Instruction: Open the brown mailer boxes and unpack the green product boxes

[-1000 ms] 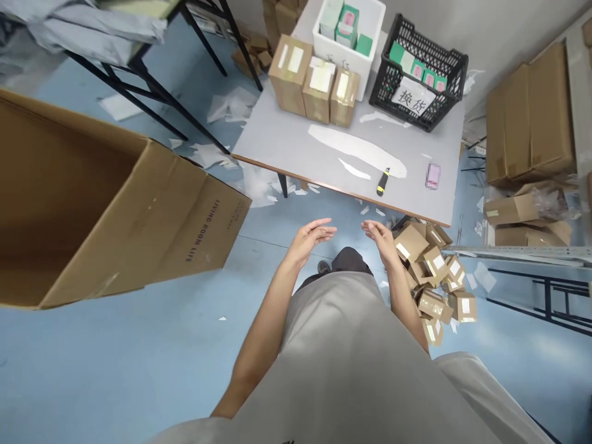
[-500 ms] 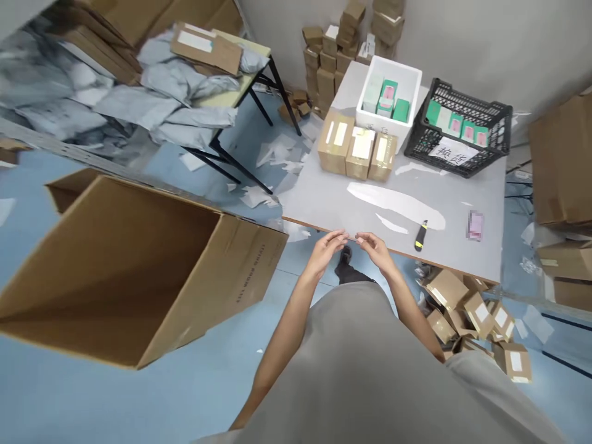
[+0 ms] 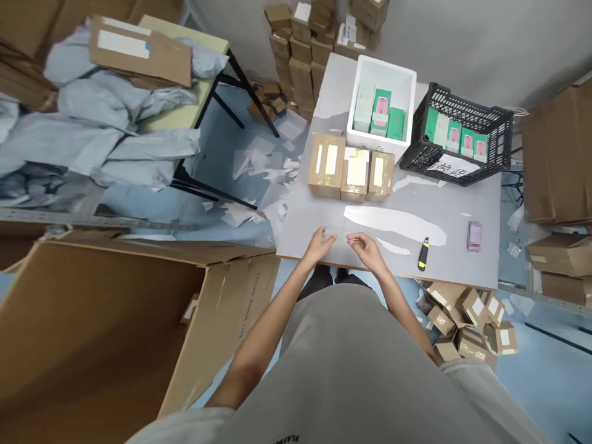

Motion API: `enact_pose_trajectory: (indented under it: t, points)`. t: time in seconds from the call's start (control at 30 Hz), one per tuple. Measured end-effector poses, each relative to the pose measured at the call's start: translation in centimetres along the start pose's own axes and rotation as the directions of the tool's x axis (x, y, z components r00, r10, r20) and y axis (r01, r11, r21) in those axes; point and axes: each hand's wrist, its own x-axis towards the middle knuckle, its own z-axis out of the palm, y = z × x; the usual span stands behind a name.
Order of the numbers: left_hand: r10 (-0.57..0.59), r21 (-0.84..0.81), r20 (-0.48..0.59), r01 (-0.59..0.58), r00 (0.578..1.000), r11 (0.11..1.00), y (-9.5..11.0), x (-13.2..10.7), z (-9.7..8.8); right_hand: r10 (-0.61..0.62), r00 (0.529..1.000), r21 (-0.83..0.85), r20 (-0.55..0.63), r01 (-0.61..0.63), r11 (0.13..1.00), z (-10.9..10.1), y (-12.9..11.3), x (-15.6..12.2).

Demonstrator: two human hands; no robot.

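My left hand (image 3: 320, 242) and my right hand (image 3: 363, 246) hover close together over the near edge of the grey table (image 3: 462, 203), palms facing each other. The left hand's fingers are stretched out; the right hand's are loosely curled. Nothing shows in either hand. Just beyond them lies a long white paper strip (image 3: 393, 222). A yellow-and-black utility knife (image 3: 422, 254) lies to the right of my right hand. Three taped cardboard boxes (image 3: 355, 168) stand in a row further back on the table.
A white bin (image 3: 358, 77) and a black crate (image 3: 502, 129) at the table's back hold green and pink cartons. A large open cardboard box (image 3: 222, 308) stands on the floor at my left. Small boxes (image 3: 467, 314) are piled on the floor at right. Grey bags (image 3: 115, 105) cover a side table.
My view has swung up and towards the table. Both hands have moved forward from above the floor to the table's near edge and come closer together.
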Motion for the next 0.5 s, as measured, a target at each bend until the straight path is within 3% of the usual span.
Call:
enact_pose_trajectory:
  t: [0.1,0.23,0.37,0.5]
  points:
    - [0.158,0.14,-0.067,-0.147,0.985,0.979,3.4,5.0,-0.3,-0.005,0.994,0.036,-0.106,0.009,0.999,0.1,-1.1,0.2]
    - [0.39,0.248,-0.099,-0.357,0.915,0.9,9.8,11.7,-0.4,0.032,0.964,0.075,-0.262,-0.012,0.997,1.1,-2.1,-0.4]
    - [0.469,0.416,-0.087,-0.395,0.879,0.819,15.1,16.5,0.0,0.094,0.922,0.122,-0.376,-0.052,0.991,3.0,-2.2,-1.2]
    - [0.425,0.53,-0.028,-0.347,0.905,0.774,16.1,18.7,0.1,0.138,0.882,0.147,-0.45,-0.079,0.986,4.7,-2.2,-1.8]
